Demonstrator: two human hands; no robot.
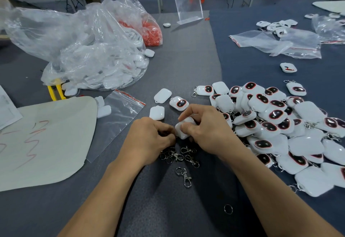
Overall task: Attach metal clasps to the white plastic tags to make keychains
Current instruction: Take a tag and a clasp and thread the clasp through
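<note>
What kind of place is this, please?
Probably a small assembly workshop: a large pile of finished white tags, loose metal clasps, and a plastic bag full of bare tags.

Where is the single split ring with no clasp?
In the head view, the split ring lies alone on the grey mat, between the arms, close beside the right forearm and nearer the camera than the loose clasps.

left hand (149, 137), right hand (204, 127): fingers (187, 113) curled
</note>
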